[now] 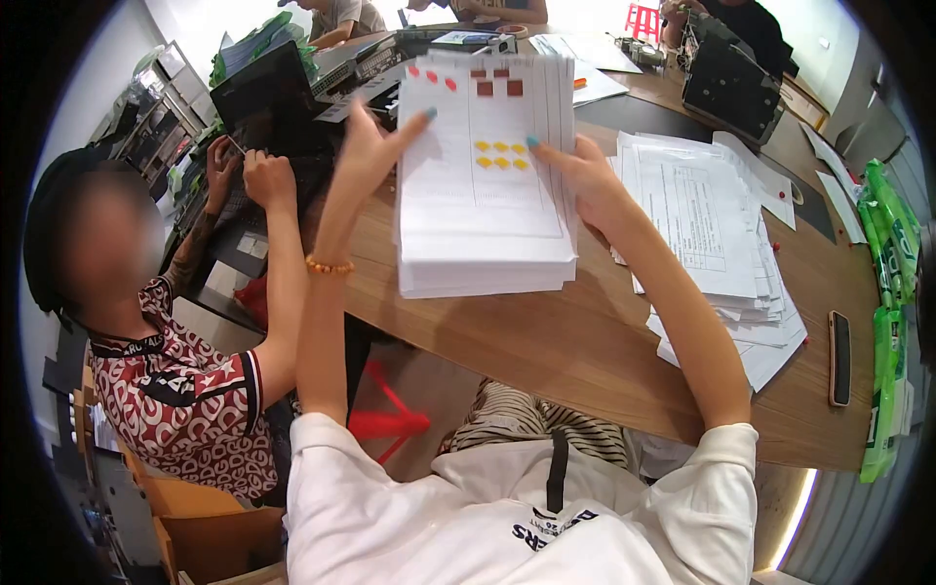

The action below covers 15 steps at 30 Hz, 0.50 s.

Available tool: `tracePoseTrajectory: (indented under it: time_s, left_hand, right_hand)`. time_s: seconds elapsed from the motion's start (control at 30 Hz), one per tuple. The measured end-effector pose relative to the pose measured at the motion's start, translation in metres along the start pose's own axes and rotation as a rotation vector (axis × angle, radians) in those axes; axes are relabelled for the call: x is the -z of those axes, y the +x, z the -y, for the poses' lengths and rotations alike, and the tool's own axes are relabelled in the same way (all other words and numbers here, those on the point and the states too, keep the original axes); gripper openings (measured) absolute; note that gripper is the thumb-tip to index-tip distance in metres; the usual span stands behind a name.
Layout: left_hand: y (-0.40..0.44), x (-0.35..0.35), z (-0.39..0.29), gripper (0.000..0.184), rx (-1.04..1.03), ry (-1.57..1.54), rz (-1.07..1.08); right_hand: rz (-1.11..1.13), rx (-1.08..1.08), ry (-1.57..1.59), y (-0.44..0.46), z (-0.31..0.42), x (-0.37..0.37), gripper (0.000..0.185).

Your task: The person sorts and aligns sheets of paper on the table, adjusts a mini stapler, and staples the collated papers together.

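Note:
A thick stack of white paper sheets is held up over the front of the wooden table, between my two hands. Red, brown and yellow shapes are printed on its top sheet. My left hand grips the left side, thumb on the top sheet and fingers partly blurred. On the right edge, my right hand has its thumb on the sheet near the yellow shapes, with the other fingers behind the stack. Right of my right hand lies a loose, uneven pile of printed papers on the table.
A co-worker sits close on my left, hands at a black laptop. A phone and green plastic packages lie along the right edge. A black case stands at the back right. More people sit across the table.

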<state>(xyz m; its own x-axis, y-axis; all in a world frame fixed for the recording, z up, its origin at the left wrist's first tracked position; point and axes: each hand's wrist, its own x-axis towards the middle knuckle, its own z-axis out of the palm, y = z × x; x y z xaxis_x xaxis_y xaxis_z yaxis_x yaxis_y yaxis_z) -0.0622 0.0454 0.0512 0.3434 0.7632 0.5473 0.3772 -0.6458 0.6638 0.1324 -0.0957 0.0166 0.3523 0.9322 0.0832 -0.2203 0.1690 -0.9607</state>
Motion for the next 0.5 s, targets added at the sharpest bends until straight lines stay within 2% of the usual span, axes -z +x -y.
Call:
tracePoseTrajectory:
  time_s: [0.07,0.13,0.2,0.33,0.43,0.5]
  left_hand:
    - [-0.018,-0.009,-0.001,0.055,0.529,-0.579,0.494]
    - [-0.038,-0.036,0.014,0.046,0.618,-0.795,0.43]
    - [-0.046,-0.05,0.021,0.042,0.54,-0.833,0.432]
    - [-0.044,-0.062,0.031,0.037,0.377,-0.874,0.382]
    - [-0.043,-0.06,0.03,0.039,0.361,-0.822,0.353]
    - [-0.042,-0.056,0.026,0.039,0.423,-0.828,0.374]
  right_hand:
    - [0.106,-0.084,-0.008,0.014,-0.023,0.014,0.033]
    - [0.145,-0.091,0.002,0.017,-0.031,0.013,0.034]
    - [0.146,-0.104,-0.15,0.017,-0.035,0.01,0.036]
    - [-0.008,-0.064,-0.097,0.027,-0.042,0.025,0.032]
    - [-0.01,-0.023,-0.051,0.031,-0.045,0.027,0.029]
    - [0.002,-0.022,-0.007,0.03,-0.047,0.026,0.028]
